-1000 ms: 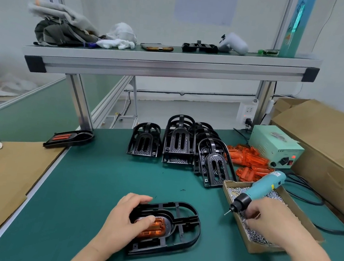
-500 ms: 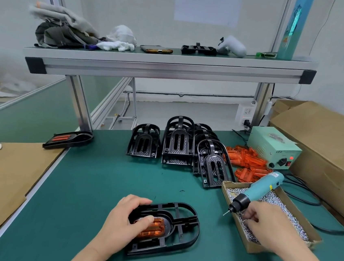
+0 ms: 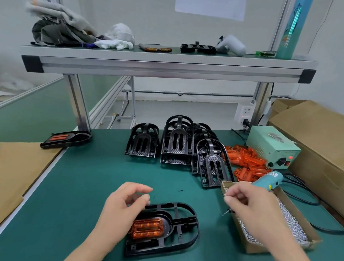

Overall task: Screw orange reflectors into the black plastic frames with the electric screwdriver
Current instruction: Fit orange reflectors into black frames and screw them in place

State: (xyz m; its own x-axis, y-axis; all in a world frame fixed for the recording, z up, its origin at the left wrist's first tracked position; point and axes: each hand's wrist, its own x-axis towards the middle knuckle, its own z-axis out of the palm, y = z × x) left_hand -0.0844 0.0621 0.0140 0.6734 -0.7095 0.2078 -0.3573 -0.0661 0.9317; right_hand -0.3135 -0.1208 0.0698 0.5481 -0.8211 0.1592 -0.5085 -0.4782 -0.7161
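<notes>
Left hand (image 3: 122, 210) is held over the near-left end of the black plastic frame (image 3: 185, 233), fingers loosely curled and nothing gripped; whether the palm touches the frame cannot be told. The right hand (image 3: 252, 206) is wrapped around the electric screwdriver (image 3: 267, 179), whose teal body sticks out behind the knuckles and whose bit points down and left below the fingers, over the cardboard box (image 3: 246, 242) of screws. A screw may be pinched at the fingertips, but it is too small to be made out. The frame lies flat on the table (image 3: 76, 184) with the orange reflector (image 3: 148, 227) seated in the rounded pocket at its left end.

Several faults can be expected from here. With the frame not pressed down, it could be spun or slid by the driver's torque. The loose reflector could be nudged out of its seat, so that the holes no longer line up. A screw so small could be dropped, or started at a tilt and cross-threaded. If driven too hard, the plastic boss could be stripped or the reflector cracked.
</notes>
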